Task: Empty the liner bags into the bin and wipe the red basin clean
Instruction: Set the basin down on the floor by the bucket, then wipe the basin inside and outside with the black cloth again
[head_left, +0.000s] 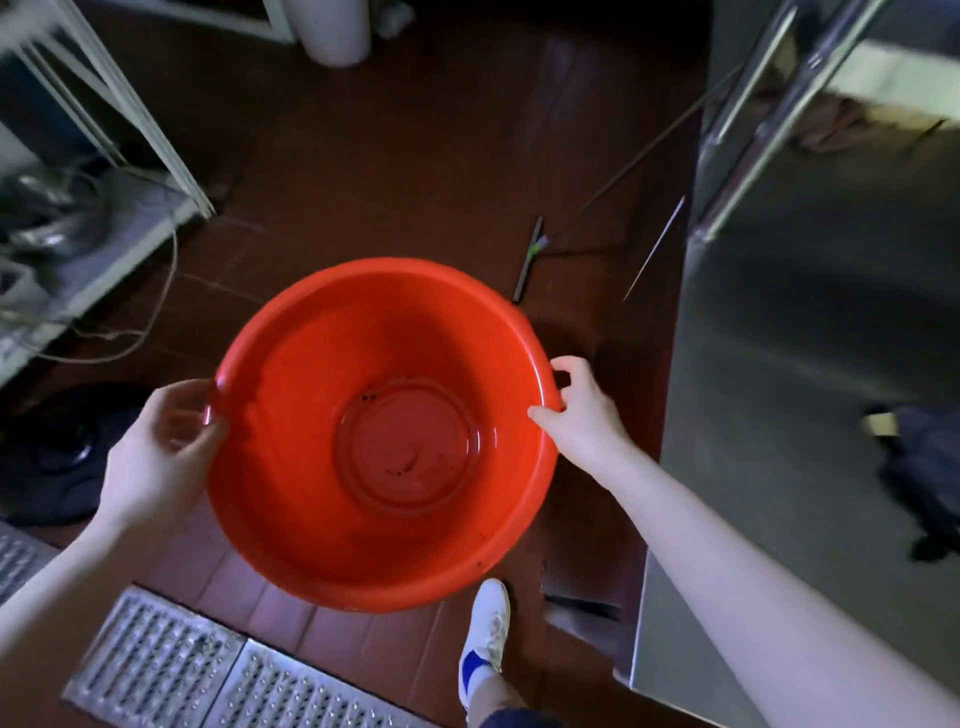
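A round red basin (322, 405) hangs above the brown tiled floor, its mouth facing me. Small dark specks lie on its bottom, which holds nothing else. My left hand (156, 441) grips the left rim, thumb inside and fingers behind the wall. My right hand (582, 410) pinches the right rim with thumb on the inner edge and fingers curled over the outside. No liner bag and no bin can be told apart in this view.
A stainless steel counter (810, 364) stands at the right with a dark cloth (924, 467) on it. A squeegee (530, 260) lies on the floor beyond the basin. A metal shelf (104, 244) with wires is at the left, floor drain grates (171, 670) below, and my white shoe (485, 639).
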